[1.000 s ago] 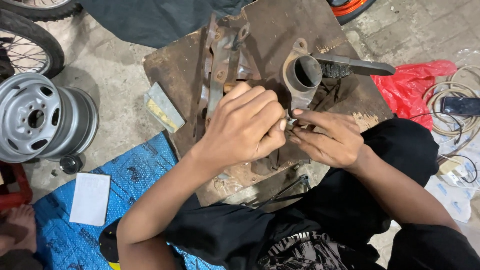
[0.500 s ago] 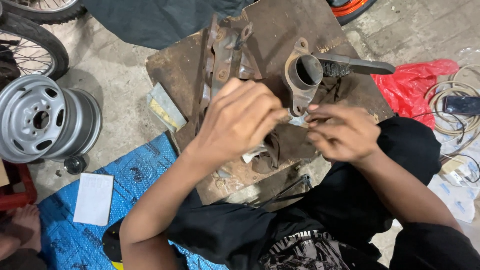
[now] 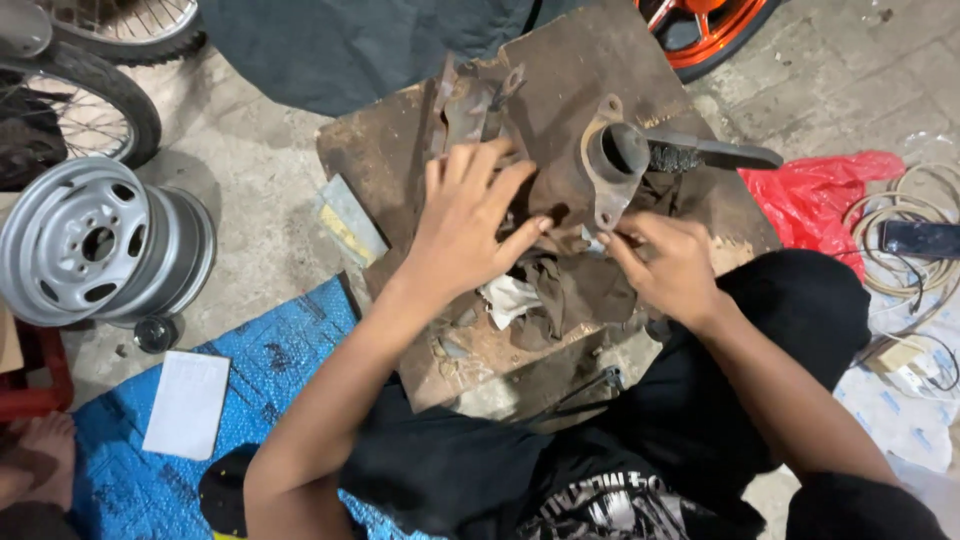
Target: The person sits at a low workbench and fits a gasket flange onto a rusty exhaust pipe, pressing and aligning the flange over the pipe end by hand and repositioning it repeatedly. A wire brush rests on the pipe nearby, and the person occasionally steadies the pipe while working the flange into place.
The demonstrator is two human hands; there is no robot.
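My left hand (image 3: 470, 225) hovers with fingers spread over a rusty brown board (image 3: 385, 160), just above dirty rags (image 3: 560, 290) and next to rusted metal strips (image 3: 465, 105). My right hand (image 3: 668, 265) pinches a small metal part (image 3: 592, 241) at its fingertips, right below a rusty flanged tube (image 3: 615, 165) that stands on the board. A wire brush (image 3: 710, 155) lies behind the tube.
A grey steel wheel rim (image 3: 95, 245) lies at the left on concrete, with a spoked tyre (image 3: 90, 95) behind it. A blue tarp (image 3: 260, 370) and white paper (image 3: 187, 402) are at lower left. A red plastic bag (image 3: 825, 195) and coiled cables (image 3: 905, 250) lie at right.
My left hand has let go of the small part, lifted away to the left and spread its fingers. The right hand keeps the part near the tube.
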